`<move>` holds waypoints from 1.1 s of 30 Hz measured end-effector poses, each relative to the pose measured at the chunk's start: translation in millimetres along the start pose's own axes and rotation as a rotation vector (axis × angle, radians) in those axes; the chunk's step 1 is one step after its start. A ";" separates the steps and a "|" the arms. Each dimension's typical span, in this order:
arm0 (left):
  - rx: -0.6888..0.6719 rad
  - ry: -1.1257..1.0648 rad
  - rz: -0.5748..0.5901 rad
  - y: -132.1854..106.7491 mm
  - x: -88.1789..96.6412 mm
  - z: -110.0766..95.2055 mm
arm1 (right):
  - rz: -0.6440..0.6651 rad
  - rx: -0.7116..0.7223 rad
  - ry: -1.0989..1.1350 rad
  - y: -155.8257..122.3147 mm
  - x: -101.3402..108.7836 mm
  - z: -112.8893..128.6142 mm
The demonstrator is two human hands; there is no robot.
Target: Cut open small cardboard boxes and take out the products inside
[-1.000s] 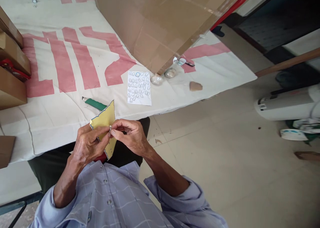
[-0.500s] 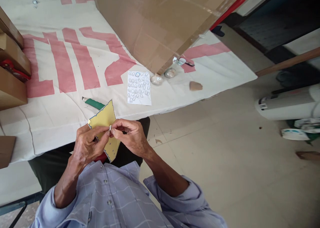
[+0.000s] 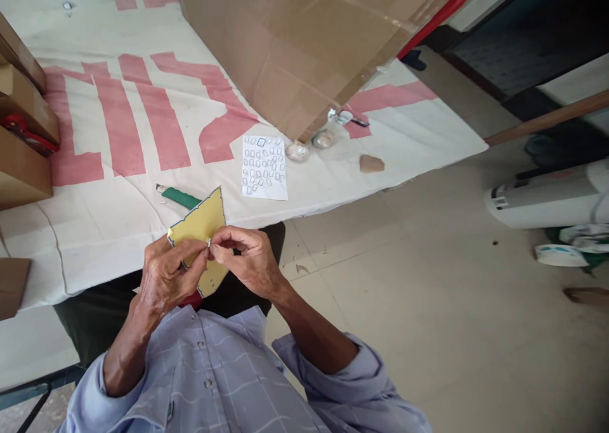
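My left hand (image 3: 166,274) grips a yellow sheet (image 3: 202,225) with a blue scalloped edge, held just in front of the table's near edge. My right hand (image 3: 247,258) pinches a tiny white piece (image 3: 208,246) against that sheet, thumb and forefinger pressed together. Both hands touch at the fingertips. On the table beyond lies a white sheet (image 3: 264,167) covered with several small blue-outlined stickers. A green comb-like strip (image 3: 179,197) lies just behind the yellow sheet.
A large cardboard box (image 3: 304,40) stands tilted on the cloth-covered table (image 3: 118,122) with red lettering. Brown boxes (image 3: 23,135) line the left edge. Small clear bags (image 3: 310,144) and a tan scrap (image 3: 372,163) lie near the box. A white cylinder (image 3: 547,195) rests on the floor, right.
The yellow sheet has turned slightly in my left hand, its upper corner swinging a little to the right. My hands stay in the same place.
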State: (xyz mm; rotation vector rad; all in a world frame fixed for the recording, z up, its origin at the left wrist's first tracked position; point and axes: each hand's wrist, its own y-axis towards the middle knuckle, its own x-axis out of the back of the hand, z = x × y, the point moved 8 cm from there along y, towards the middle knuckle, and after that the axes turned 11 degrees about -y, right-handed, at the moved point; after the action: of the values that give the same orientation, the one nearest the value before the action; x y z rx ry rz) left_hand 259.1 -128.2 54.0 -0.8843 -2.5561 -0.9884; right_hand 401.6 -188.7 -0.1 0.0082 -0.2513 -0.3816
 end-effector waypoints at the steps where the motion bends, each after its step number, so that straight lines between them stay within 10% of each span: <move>1: -0.009 0.005 0.003 -0.2 -0.2 -0.6 | -0.004 0.003 -0.001 0.0 0.3 0.2; 12: -0.046 0.001 -0.005 -0.1 -0.7 -2.9 | -0.007 0.034 -0.029 -1.4 1.8 1.2; 27: 0.341 -0.308 -0.083 1.0 4.3 26.1 | 0.096 -0.032 0.238 -2.1 -8.6 -14.6; 33: 0.252 -0.223 -0.087 3.8 5.2 18.6 | 0.064 -0.020 0.188 0.3 -8.6 -10.3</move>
State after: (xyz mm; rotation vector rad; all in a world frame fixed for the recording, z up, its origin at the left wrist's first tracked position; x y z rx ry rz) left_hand 257.0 -111.1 44.6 -0.8605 -2.8461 -0.5972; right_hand 396.5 -185.6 -12.1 0.0166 -0.0616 -0.3171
